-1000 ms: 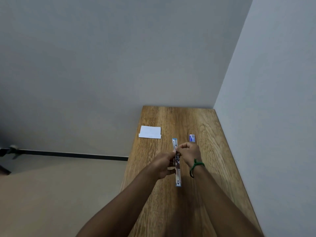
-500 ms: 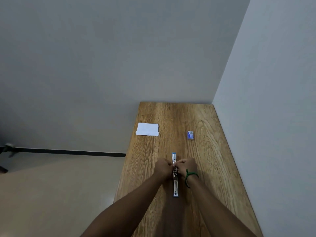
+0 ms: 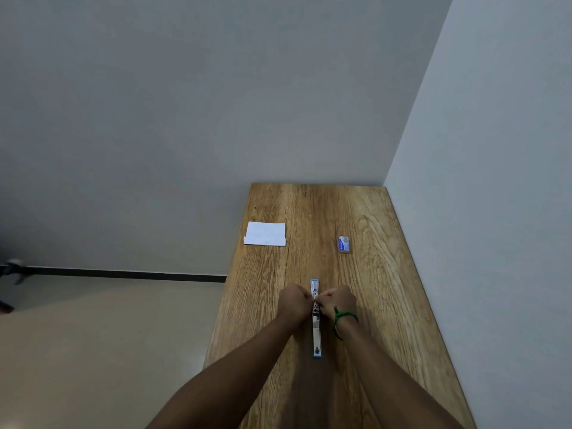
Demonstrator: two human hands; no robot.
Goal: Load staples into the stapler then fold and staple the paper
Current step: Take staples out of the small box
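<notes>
The stapler (image 3: 315, 317) was seen laid flat on the wooden table (image 3: 387, 305), swung fully open lengthwise, approx. centre of the board. It looked slim, white/metal w/ blue tips at both ends. It was judged light, rigid & hinged, so apt to flop or snap shut; best held by the sides near the hinge, fingers kept off the magazine channel. Staple strips were judged brittle & small, to be pinched by the edges.

The left hand (image 3: 294, 300) & right hand (image 3: 339, 300) were curled w/ fingertips pressed on the stapler's mid-section from either side; whether a staple strip was pinched could not be told.

The staple box (image 3: 344, 244) lay well apart, far right. The white paper (image 3: 265, 233) lay at the far left edge, untouched.
</notes>
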